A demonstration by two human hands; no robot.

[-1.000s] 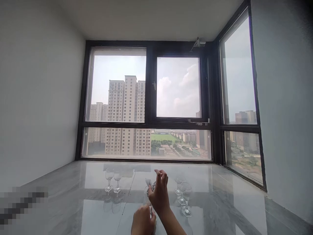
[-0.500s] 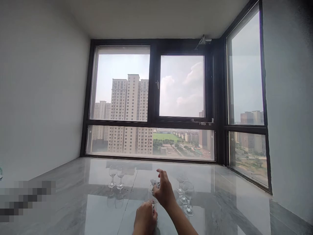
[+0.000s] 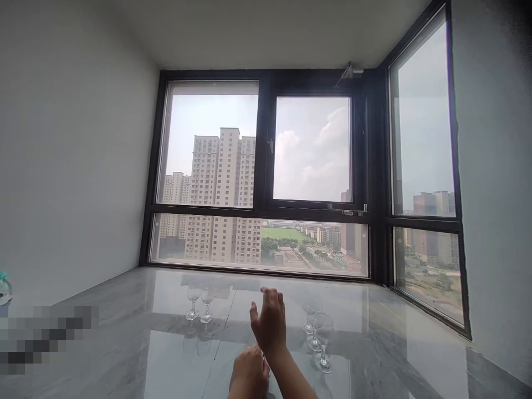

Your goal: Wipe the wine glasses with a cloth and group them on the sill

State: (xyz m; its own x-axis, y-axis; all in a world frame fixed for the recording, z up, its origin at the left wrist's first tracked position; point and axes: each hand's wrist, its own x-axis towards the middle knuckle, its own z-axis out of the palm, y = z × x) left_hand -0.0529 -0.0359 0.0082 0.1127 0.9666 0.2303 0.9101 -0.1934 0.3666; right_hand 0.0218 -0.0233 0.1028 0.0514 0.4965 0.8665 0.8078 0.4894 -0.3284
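Observation:
My left hand (image 3: pixel 249 372) is closed low at the front, its fingers wrapped round the stem of a wine glass (image 3: pixel 263 356). Only a sliver of that glass shows; its bowl is hidden behind my right hand (image 3: pixel 269 322). That right hand is just above and beyond the left, back toward me, with bent fingers and the thumb off to the left. Whatever lies under its fingers is out of sight. To the right stand several clear wine glasses (image 3: pixel 323 338), upright and close together. Farther left are two more upright wine glasses (image 3: pixel 206 302).
The glossy grey marble-patterned surface (image 3: pixel 174 366) mirrors the window and glasses. Beyond it rises a dark window frame (image 3: pixel 257 210), with a white wall (image 3: pixel 83 166) at left. A bottle with a green cap (image 3: pixel 3 285) is at the far left edge.
My right hand has turned and swung slightly left over the held glass, covering the bowl and the whitish crumpled material seen earlier. The left hand keeps its grip. The view has shifted slightly.

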